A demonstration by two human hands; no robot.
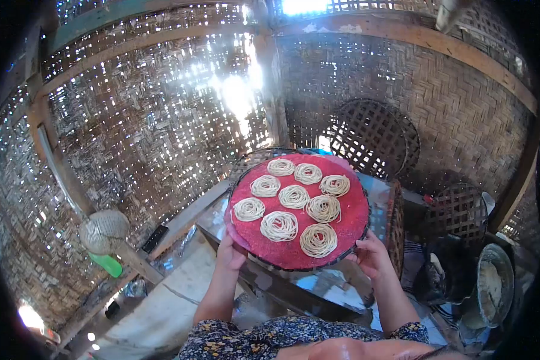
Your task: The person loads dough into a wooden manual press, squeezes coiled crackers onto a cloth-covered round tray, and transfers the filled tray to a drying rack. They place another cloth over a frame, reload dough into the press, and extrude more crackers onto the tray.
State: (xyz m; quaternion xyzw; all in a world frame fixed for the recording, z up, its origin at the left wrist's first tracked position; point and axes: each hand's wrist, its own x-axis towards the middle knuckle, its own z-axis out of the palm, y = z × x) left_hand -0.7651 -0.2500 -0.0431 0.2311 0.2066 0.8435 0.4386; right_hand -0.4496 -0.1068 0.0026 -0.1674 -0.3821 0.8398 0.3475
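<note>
A round tray (282,264) with a dark rim is held out in front of me, lined with red cloth (357,207). Several pale, coiled noodle nests (279,226) lie spaced apart on the cloth. My left hand (231,253) grips the tray's near left edge, its fingers partly hidden below the rim. At the near right edge, my right hand (371,256) is closed on the rim, with some fingers underneath. Below and behind the tray is a cluttered table (336,291), largely covered by it.
Woven bamboo walls (150,120) meet at a post (273,90) ahead. An open-weave basket (375,135) leans at the back right; another basket (462,210) stands farther right. A metal basin (495,288) with pale contents sits at right. A rounded woven object (104,231) is at left.
</note>
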